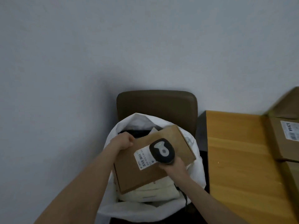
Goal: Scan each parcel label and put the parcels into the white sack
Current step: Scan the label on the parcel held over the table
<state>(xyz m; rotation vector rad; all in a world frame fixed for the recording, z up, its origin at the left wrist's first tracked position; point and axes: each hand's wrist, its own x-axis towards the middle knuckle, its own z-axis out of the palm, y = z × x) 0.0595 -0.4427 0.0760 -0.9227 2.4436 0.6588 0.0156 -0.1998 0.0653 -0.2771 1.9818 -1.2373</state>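
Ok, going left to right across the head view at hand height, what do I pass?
In order: left hand gripping the parcel → parcel label → scanner, held by the right hand → wooden table → labelled box at the table's right edge.

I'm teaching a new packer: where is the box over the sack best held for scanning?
Its far left corner, from the left, as the left hand grips it: the box is thin and flat, leaving the upturned label clear for the scanner.
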